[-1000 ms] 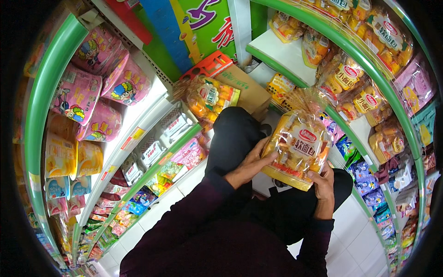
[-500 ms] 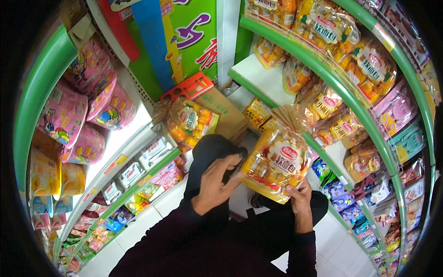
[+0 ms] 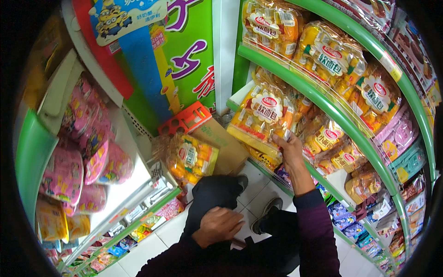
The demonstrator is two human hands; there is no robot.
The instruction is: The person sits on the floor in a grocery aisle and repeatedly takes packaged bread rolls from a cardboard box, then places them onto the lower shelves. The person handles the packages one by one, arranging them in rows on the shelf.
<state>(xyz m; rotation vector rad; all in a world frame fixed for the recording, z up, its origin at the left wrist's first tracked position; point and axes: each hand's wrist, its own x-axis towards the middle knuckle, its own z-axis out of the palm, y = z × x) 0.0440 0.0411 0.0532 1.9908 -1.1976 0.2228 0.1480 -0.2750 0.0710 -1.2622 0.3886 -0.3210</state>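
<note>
My right hand (image 3: pixel 293 154) grips the lower right corner of a clear bag of bread (image 3: pixel 258 122) with a yellow base and a white flower-shaped label. The bag leans at the left end of a middle shelf (image 3: pixel 236 98) on the right-hand rack, beside other bread bags. Whether its base rests on the shelf cannot be made out. My left hand (image 3: pixel 219 225) holds nothing and lies over my leg, its fingers loosely stretched. Another bread bag (image 3: pixel 190 157) leans against a cardboard box (image 3: pixel 224 147) on the floor.
Several bread bags (image 3: pixel 323 53) fill the upper right shelf behind a wire rail. On the left rack stand pink tubs (image 3: pixel 62 173). A red-orange carton (image 3: pixel 184 119) sits at the back by a green poster wall (image 3: pixel 191 60). Small snack packets (image 3: pixel 344 212) line the lower shelves.
My right hand has carried the bread bag up and away to the middle shelf. My left hand has come off the bag's side and dropped to my leg. The view has shifted slightly.
</note>
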